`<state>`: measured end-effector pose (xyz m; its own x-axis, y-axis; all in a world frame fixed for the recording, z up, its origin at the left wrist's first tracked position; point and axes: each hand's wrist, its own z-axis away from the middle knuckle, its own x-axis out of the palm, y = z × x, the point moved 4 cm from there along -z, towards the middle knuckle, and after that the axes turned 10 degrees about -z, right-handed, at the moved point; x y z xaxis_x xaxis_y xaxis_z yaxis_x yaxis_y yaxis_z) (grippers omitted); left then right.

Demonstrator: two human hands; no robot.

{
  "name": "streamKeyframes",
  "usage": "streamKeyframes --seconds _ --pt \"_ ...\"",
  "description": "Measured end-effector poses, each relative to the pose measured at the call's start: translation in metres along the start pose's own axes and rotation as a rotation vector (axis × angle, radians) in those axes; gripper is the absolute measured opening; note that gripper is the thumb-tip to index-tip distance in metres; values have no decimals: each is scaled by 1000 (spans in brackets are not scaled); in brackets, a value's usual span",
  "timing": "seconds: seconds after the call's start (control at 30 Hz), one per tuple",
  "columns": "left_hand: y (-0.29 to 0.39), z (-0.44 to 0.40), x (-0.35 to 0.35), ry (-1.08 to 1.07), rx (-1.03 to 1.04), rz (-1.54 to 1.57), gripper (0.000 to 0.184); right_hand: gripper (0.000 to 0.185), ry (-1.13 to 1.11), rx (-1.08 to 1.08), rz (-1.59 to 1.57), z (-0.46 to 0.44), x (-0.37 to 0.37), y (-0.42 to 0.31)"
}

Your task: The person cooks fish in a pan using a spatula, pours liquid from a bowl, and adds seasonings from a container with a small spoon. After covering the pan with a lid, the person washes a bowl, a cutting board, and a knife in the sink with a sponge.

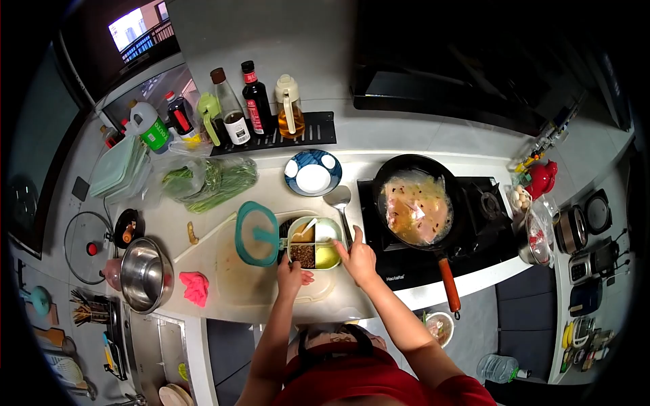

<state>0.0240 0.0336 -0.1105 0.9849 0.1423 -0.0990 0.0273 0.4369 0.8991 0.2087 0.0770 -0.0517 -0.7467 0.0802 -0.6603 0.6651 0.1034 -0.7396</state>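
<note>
A divided seasoning box point(315, 245) with several compartments stands on the cutting board, its teal lid point(257, 233) swung open to the left. A small spoon rests in its upper left compartment. My left hand point(292, 276) is at the box's lower left corner, fingers partly curled against it. At the right side, my right hand point(357, 260) touches the box's edge with its fingers apart. A metal ladle point(338, 199) lies just above that hand. On the stove, a black pan point(417, 203) holds food in bubbling liquid.
A blue-rimmed plate point(313, 173) lies behind the box. Bagged greens point(220, 181), a steel bowl point(144, 274) and a pink cloth point(194, 288) are to the left. Bottles point(256, 98) stand on a rack at the back. The pan's red-brown handle point(448, 284) points toward the front edge.
</note>
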Motion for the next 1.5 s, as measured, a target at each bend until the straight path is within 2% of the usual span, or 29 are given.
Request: streamKeyframes --seconds 0.07,0.1,0.17,0.2,0.3,0.47,0.57,0.6,0.7,0.8,1.03,1.17,1.37,1.5 --pt "-14 -8 -10 12 -52 56 30 69 -27 5 -33 3 15 8" --pt "-18 -12 -15 18 -78 83 28 66 -143 -27 -165 6 23 6" --pt "-25 -17 -23 24 -62 94 25 63 -421 299 -622 16 50 7" --pt "-24 -18 -27 14 -41 98 26 60 -442 415 -778 18 58 3" --pt "-21 -17 -36 1 18 130 29 56 -374 481 -978 14 81 3" --pt "1 -6 -58 107 -62 153 44 50 -318 527 -990 5 95 -11" --pt "-18 -24 -91 309 68 3 47 54 -323 540 -978 -1 108 -15" --pt "-16 -27 -101 355 178 -46 47 53 -344 532 -974 -4 114 -16" --pt "-21 -40 -121 347 158 155 45 53 -377 546 -952 -9 133 -21" --pt "-19 -49 -136 328 109 179 46 51 -344 565 -976 -10 148 -30" --pt "-12 -81 -159 295 146 244 51 55 -356 547 -1085 -37 176 -36" --pt "-7 -139 -164 300 175 292 50 57 -346 645 -1175 -64 194 -38" --pt "-5 -225 -159 248 207 359 54 57 -264 669 -1134 -89 208 -37" --pt "-2 -240 -155 250 211 111 51 56 -255 722 -1150 -100 219 -35"
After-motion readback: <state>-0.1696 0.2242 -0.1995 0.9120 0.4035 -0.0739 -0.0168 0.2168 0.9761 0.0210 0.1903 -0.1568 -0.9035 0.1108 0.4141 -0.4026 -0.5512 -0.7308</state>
